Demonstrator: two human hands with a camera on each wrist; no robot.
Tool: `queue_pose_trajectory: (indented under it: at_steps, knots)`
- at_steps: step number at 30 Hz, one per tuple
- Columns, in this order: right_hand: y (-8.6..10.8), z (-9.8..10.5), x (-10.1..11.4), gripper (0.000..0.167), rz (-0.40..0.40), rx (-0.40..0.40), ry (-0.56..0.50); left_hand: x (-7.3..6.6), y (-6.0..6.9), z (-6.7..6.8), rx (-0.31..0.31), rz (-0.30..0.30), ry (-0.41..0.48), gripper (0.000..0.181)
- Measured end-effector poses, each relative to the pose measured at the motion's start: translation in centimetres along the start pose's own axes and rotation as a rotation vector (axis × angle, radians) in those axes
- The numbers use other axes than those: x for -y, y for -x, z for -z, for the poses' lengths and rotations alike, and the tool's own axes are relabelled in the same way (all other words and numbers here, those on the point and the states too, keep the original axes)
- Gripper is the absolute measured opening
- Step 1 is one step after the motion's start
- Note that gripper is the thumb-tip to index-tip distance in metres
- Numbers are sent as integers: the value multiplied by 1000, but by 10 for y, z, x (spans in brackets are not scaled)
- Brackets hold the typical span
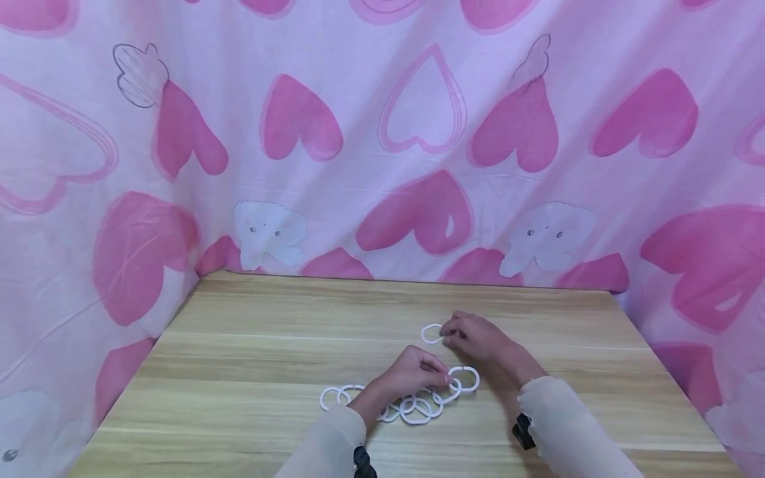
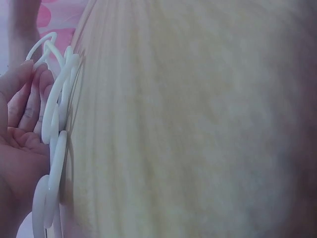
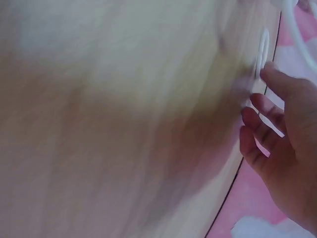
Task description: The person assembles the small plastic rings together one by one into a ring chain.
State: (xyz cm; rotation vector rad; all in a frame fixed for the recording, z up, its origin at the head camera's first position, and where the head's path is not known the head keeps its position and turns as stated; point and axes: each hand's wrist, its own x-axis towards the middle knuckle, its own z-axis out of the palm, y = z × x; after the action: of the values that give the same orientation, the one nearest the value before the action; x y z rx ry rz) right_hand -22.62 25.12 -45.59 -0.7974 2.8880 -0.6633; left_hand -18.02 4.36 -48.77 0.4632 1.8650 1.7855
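White plastic chain links (image 1: 416, 410), joined in a row, lie on the wooden table. My left hand (image 1: 412, 373) reaches over them and pinches a link near the right end of the row between thumb and fingertips. In the left wrist view the linked rings (image 2: 55, 158) run down beside the palm. Farther back, a single white link (image 1: 431, 334) lies apart from the chain. My right hand (image 1: 475, 335) pinches its right edge. In the right wrist view the thumb meets that link (image 3: 265, 44), while the other fingers are loosely bent; the index finger is partly hidden.
The wooden table (image 1: 239, 345) reaches back to a pink curtain (image 1: 358, 133) printed with hearts, which also hangs at both sides. A black wrist strap (image 1: 523, 431) sits at the right sleeve, and another dark strap (image 1: 363, 463) at the left one.
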Motion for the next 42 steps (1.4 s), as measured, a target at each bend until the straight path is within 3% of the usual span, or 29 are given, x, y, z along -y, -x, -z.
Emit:
queue_pose_trajectory:
  at_steps: [4, 9, 17, 25, 29, 33, 36, 42]
  knots:
    - [8, 4, -16, 5, -117, -42, -32, -1, 0, 0, -5, 12, 2, 15]
    - [19, 10, -35, 13, -246, -66, -43, -2, 1, 1, 3, 14, 4, 17]
    - [29, 14, -44, 27, -342, -105, -213, -3, 2, 0, -11, 22, 20, 15]
    - [36, 12, -41, 31, -315, -118, -213, -2, 0, 0, -23, 28, 6, 14]
    - [42, 9, -37, 21, -302, -122, -247, -3, 1, -1, -25, 31, -3, 14]
    - [47, 8, -33, 7, -303, -99, -391, -3, 1, -1, -24, 25, -9, 15]
    - [50, 10, -27, 14, -333, -87, -522, -2, 1, -1, -24, 16, -8, 16]
    - [55, 20, 0, 24, -390, -127, -587, -2, 1, -1, -24, 17, -17, 16]
